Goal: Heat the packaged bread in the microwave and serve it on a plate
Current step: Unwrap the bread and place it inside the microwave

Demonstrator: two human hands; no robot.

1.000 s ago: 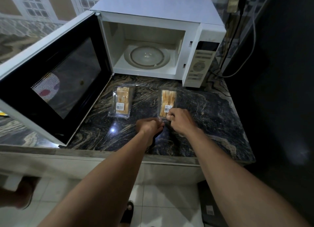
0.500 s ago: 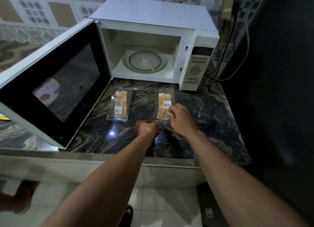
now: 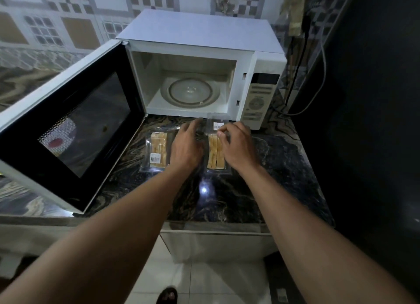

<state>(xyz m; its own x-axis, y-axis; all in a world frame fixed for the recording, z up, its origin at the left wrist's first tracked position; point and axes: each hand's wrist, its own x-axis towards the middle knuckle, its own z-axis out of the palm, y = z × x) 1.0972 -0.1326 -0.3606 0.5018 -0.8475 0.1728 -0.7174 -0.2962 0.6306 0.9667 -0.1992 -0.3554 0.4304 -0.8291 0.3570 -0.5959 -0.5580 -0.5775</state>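
Note:
Two clear packs of sliced bread lie on the dark marble counter (image 3: 272, 167) in front of the white microwave (image 3: 204, 30). The left pack (image 3: 156, 152) is closed, with a barcode label. The right pack (image 3: 215, 154) has its clear lid (image 3: 217, 121) folded up toward the microwave, so the slices lie bare. My right hand (image 3: 237, 146) pinches the lid's edge with curled fingers. Between the two packs lies my left hand (image 3: 186, 145), fingers stretched forward and blurred beside the right pack. The microwave's door (image 3: 75, 126) is swung open to the left, and the glass turntable (image 3: 191, 92) is bare.
The control panel (image 3: 259, 99) is at the microwave's right. Black and grey cables (image 3: 297, 76) hang behind it. A dark surface (image 3: 368, 99) rises along the right. The counter's front edge (image 3: 204, 224) is near me, over a tiled floor with a sandalled foot (image 3: 167, 295).
Both hands moved from the near end of the right pack to its far end. The pack's clear lid, flat before, now stands folded up toward the microwave.

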